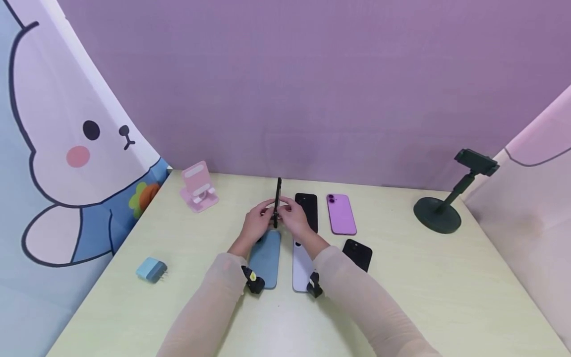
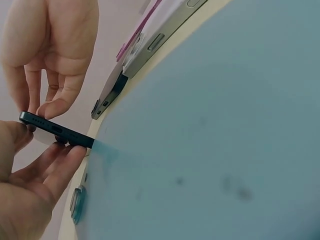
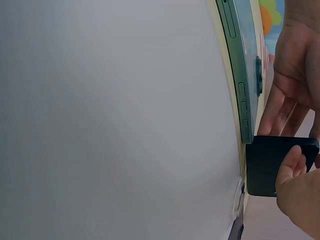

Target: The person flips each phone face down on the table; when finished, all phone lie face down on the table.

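Standing on its short edge above the pale yellow table (image 1: 401, 277), the slim black smartphone (image 1: 278, 201) points its long axis up. The left hand (image 1: 258, 220) and right hand (image 1: 292, 218) pinch its lower end from either side, equally near.

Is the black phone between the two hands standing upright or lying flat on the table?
Upright: the black phone stands on its end, edge toward the camera, pinched by the left hand and right hand.

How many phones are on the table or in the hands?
6: dark phone upright in both hands, blue and white under the wrists, black and purple behind, another black at right.
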`<state>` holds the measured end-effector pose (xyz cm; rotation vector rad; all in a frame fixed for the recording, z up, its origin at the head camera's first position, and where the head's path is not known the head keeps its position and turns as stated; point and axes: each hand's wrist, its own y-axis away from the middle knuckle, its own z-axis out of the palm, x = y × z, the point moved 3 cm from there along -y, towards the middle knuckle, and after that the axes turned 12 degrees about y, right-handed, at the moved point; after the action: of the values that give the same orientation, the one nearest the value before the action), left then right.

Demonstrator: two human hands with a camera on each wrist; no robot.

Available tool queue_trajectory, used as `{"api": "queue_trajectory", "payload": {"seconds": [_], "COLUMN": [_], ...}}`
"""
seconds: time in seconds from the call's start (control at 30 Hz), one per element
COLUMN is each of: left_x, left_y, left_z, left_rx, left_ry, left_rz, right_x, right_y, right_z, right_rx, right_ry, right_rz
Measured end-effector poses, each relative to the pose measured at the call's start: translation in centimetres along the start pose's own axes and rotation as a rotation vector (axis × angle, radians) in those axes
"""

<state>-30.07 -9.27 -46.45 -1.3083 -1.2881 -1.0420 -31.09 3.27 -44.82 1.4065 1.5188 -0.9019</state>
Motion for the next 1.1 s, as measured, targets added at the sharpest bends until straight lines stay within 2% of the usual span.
{"api": "queue_trajectory", "payload": {"seconds": [0.23,0.37,0.53,0.67,0.8,0.9,1.1], "left_x": [0.0,0.0,0.3,0.3,0.2,0.2,-0.1], "left_y": [0.0,0.0,-0.1,-0.1,-0.1,-0.2,-0.2], "left_z": [-0.2,-0.4,-0.8,-1.2,-1.5,-1.7,-2.2], "left_rx": [0.012,0.031,0.07,0.086,0.088,0.091,0.115], "left_ry": [0.012,0.061,0.07,0.079,0.107,0.098,0.034], "left_rz": [0.017,0.019,0.036,0.019,0.016,0.037,0.032], "right_x": [-0.2,-0.3,-0.1,0.2,0.3,0.3,0.7], "right_y": [0.1,0.2,0.3,0.6,0.8,0.9,0.9], "right_z": [0.0,0.0,0.1,0.1,0.1,0.0,0.0], "right_rx": [-0.006,-0.025,-0.056,-0.094,-0.131,-0.143,-0.164], "right_ry": [-0.008,0.013,0.098,0.184,0.205,0.207,0.208], "right_rz": [0.003,0.004,0.008,0.049,0.083,0.081,0.093]}}
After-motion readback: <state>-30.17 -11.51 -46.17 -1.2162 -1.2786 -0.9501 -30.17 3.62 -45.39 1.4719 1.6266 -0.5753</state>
